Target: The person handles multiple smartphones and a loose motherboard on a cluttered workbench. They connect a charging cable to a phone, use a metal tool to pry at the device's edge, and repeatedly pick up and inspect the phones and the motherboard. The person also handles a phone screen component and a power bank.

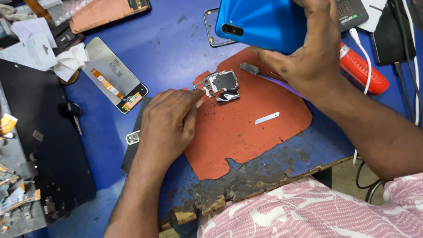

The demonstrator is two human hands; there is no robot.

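My right hand grips a shiny blue smartphone, back side up, held tilted above the blue table. My left hand rests on the edge of an orange-red work mat, its fingertips touching a small metal shield plate. A second small dark metal part lies just below that plate. A thin silver strip sits further right on the mat. A slim tool lies under my right hand.
A dark tray full of flex cables and scrap parts fills the left. A phone screen panel lies beside it, a red tool, white cables and boxed items at the right. The table's worn front edge is near me.
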